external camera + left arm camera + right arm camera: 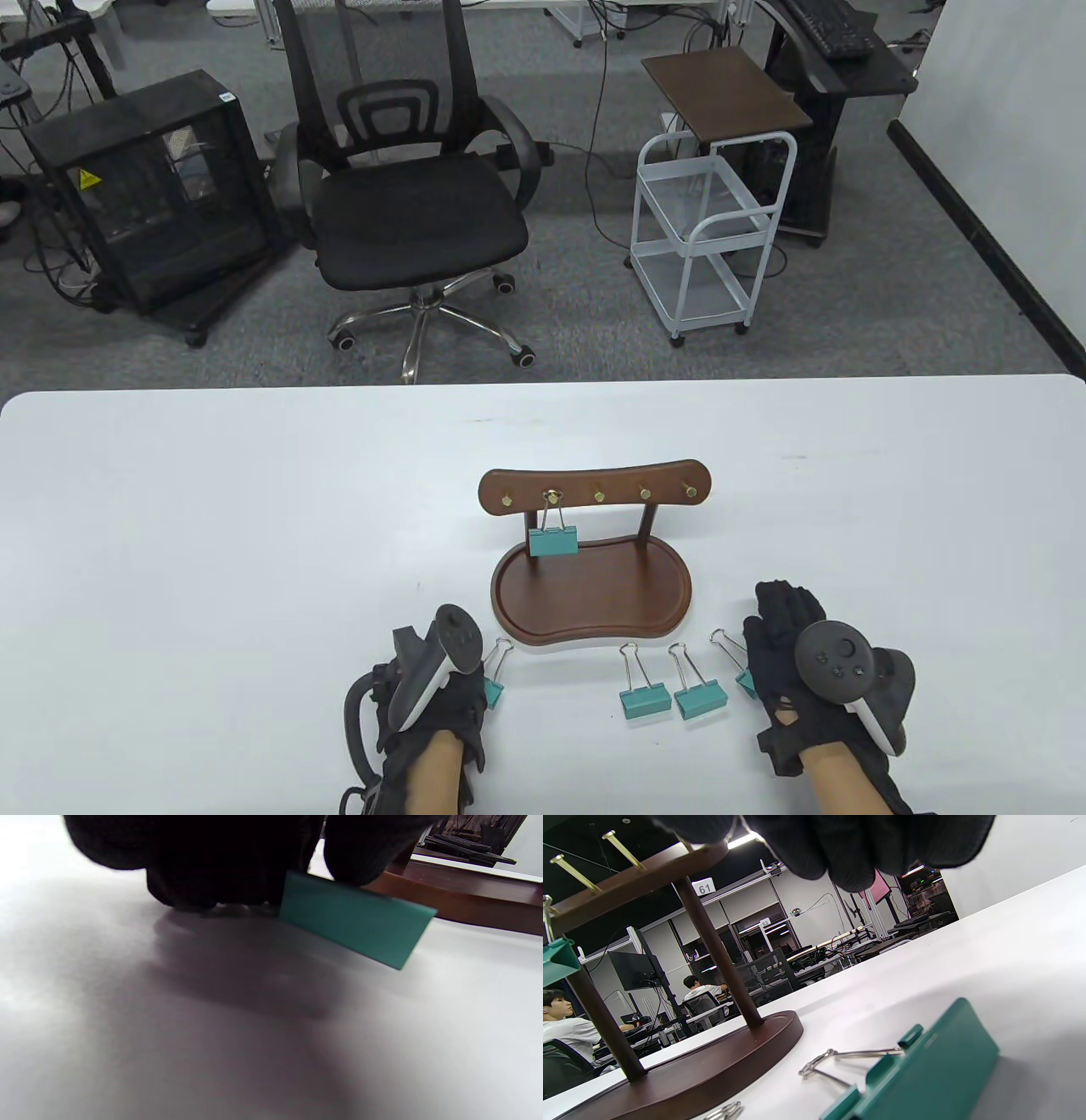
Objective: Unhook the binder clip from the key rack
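While one clip (pixel 552 541) hangs hooked, both hands (pixel 433 688) (pixel 802 658) palm-down, grips indiscernible.

Table view high above both hands, facing down and forward, wrist views low beside the tabletop, sharing the key rack (pixel 591 543) base.

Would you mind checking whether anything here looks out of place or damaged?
Nothing stands out. One binder clip hangs straight from a hook of the key rack, and four more lie on the table in front of its tray, by the hands.
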The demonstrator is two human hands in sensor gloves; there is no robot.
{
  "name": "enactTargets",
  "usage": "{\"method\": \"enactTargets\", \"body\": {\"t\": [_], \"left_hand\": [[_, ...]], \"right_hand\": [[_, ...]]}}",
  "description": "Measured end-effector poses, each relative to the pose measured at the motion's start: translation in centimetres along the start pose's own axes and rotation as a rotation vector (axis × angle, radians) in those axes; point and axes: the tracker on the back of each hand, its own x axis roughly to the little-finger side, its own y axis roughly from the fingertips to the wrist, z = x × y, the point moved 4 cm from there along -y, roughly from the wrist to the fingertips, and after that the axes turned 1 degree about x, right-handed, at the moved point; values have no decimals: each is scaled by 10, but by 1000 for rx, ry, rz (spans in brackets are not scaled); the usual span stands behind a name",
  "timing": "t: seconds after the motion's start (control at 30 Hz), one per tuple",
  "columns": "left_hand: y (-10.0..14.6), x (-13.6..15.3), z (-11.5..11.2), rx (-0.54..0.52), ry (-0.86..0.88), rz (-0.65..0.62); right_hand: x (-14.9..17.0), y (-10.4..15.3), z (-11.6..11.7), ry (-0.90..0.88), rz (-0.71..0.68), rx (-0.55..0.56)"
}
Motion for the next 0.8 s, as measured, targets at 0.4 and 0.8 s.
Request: {"method": "enactTargets", "body": {"t": [0.4,0.8], "left_hand": [[16,0,25,-278,223,-85],[20,-16,37,-197,817,-265]], "right_hand": [[0,0,0,2,-1,1],[-1,0,-2,-3,-3,9]]}}
